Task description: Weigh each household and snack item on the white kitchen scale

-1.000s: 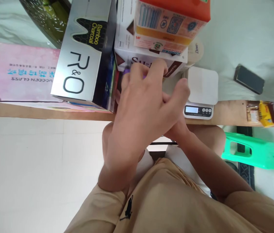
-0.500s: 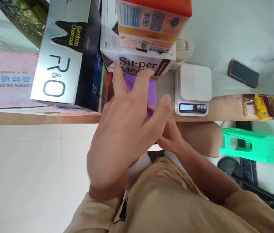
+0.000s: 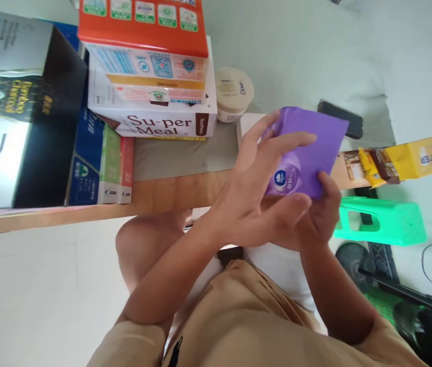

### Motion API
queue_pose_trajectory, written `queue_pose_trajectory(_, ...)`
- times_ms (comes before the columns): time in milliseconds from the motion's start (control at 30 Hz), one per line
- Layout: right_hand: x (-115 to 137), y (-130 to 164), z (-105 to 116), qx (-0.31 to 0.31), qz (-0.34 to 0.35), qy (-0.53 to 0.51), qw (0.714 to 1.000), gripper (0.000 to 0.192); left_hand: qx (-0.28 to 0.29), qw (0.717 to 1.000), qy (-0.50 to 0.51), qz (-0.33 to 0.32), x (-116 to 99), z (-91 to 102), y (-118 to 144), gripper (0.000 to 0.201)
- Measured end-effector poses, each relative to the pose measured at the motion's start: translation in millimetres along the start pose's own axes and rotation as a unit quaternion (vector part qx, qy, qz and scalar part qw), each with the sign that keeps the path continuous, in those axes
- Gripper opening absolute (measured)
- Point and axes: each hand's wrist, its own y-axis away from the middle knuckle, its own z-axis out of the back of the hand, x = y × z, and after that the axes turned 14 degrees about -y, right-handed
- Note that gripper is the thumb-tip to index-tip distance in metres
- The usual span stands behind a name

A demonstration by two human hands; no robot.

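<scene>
A purple tissue pack [image 3: 317,145], with a round blue logo on its face, is held up tilted above the table's front edge. My right hand [image 3: 323,209] grips its lower right corner, thumb in front and the other fingers mostly hidden behind. Across the left part of the pack lies my left hand [image 3: 261,188], fingers spread and stretched out, one over the front face and the thumb apart near the bottom edge. Behind the pack, a white kitchen scale [image 3: 248,122] is mostly hidden.
At left stand a silver-black box [image 3: 20,117], blue box [image 3: 85,163], white Su-per Meal box [image 3: 162,120] and red-topped box [image 3: 143,35]. A Dove jar [image 3: 234,94], a phone [image 3: 341,118] and yellow snack packs [image 3: 384,165] are further right. Below is a green stool [image 3: 403,221].
Both hands and the purple tissue pack have moved right and up, from in front of the white box to over the scale. The view has also shifted.
</scene>
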Motion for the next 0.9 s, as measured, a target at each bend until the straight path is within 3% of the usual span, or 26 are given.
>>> queue_pose_trajectory(100,-11,-27,-6,-0.045,0.087,0.006,0.995,0.048,-0.016,1.0,0.009,-0.015,28,-15.8,-7,0.059)
queue_pose_trajectory(367,-50,-82,-8,0.056,0.141,-0.017,0.988,0.047,-0.02,1.0,0.001,0.02,59,-22.9,-31,0.062)
queue_pose_trajectory(467,-67,-82,-3,0.061,0.132,-0.045,0.988,0.055,-0.044,0.997,-0.014,0.059,65,-25.5,-31,0.057)
queue_pose_trajectory(633,-80,-71,5,-0.017,0.104,-0.106,0.989,0.069,-0.225,0.966,-0.09,0.093,78,-27.9,-16,0.025)
queue_pose_trajectory(700,-79,-69,10,-0.048,0.093,-0.115,0.988,0.066,-0.267,0.948,-0.13,0.114,84,-25.1,-11,0.027)
queue_pose_trajectory(800,-75,-69,13,-0.034,0.085,-0.118,0.989,0.064,-0.27,0.936,-0.195,0.115,89,-18.6,-8,0.036)
queue_pose_trajectory(900,-73,-70,14,-0.017,0.096,-0.126,0.987,0.06,-0.262,0.935,-0.219,0.097,86,-13.9,-8,0.033)
